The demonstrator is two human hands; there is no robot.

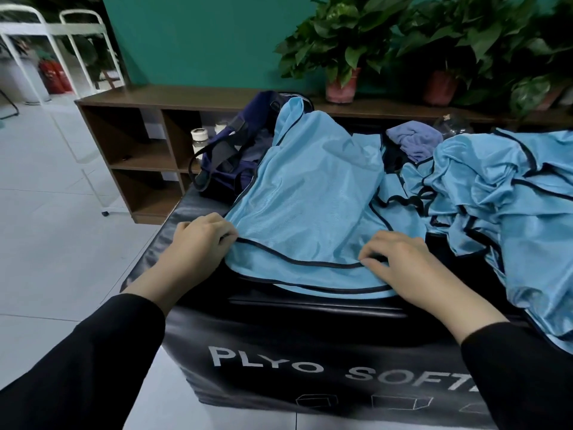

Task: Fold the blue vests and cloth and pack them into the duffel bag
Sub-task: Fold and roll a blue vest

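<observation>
On the black box (310, 336), the left hand (198, 240) pinches the vest (304, 193) hem at 9 o'clock; the right hand (400, 262) rests on the hem at 4 o'clock, fingertips curled into the fabric. More vests (496, 193) are heaped at 3 o'clock. The cloth (414, 141) lies at 1 o'clock, and the duffel (229, 153) at 11 o'clock, partly under the vest.

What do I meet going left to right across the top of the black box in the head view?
Left hand gripping the vest hem, navy duffel bag behind it, spread blue vest, right hand on the same hem, purple cloth at the back, heap of crumpled blue vests.
</observation>
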